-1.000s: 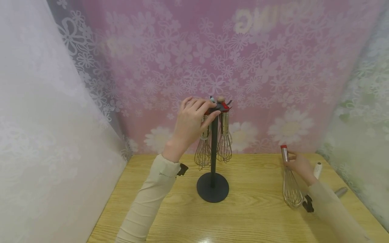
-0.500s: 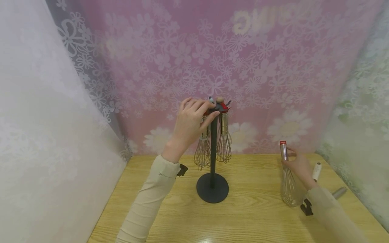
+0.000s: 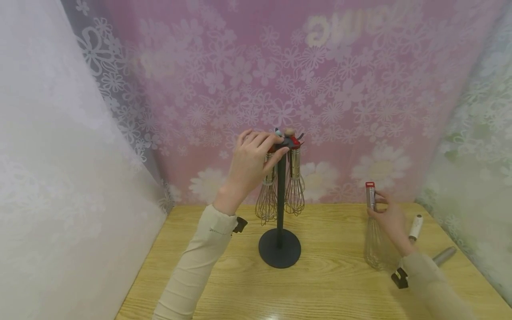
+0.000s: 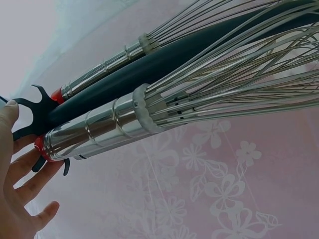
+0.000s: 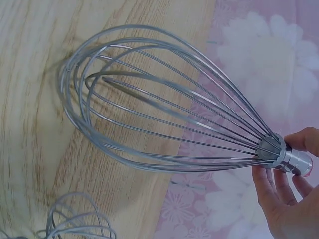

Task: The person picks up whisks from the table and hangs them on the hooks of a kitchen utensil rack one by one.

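Observation:
My left hand [image 3: 250, 158] grips the top of a black hanging stand [image 3: 281, 200], its thumb and fingers about the hooks. Steel whisks with red ends hang there: one whisk [image 3: 295, 166] right of the pole, another partly behind my fingers. In the left wrist view, the hand [image 4: 20, 184] is at the hooks, beside a whisk handle [image 4: 94, 127]. At the right, my right hand [image 3: 390, 220] pinches the steel handle of another red-ended whisk [image 3: 370, 195], red end up and wires down. The right wrist view shows its wire loops, with the handle collar [image 5: 270, 151] at my fingertips.
A white handle [image 3: 416, 227] and a grey handle [image 3: 445, 255] lie on the wooden table [image 3: 332, 284] by my right sleeve, which partly hides them. More wire loops [image 5: 82, 216] show on the table in the right wrist view. A floral cloth [image 3: 224, 89] hangs behind.
My right hand has shifted slightly left with the whisk, whose red end has risen as it turned more upright. My left hand has stayed on the stand.

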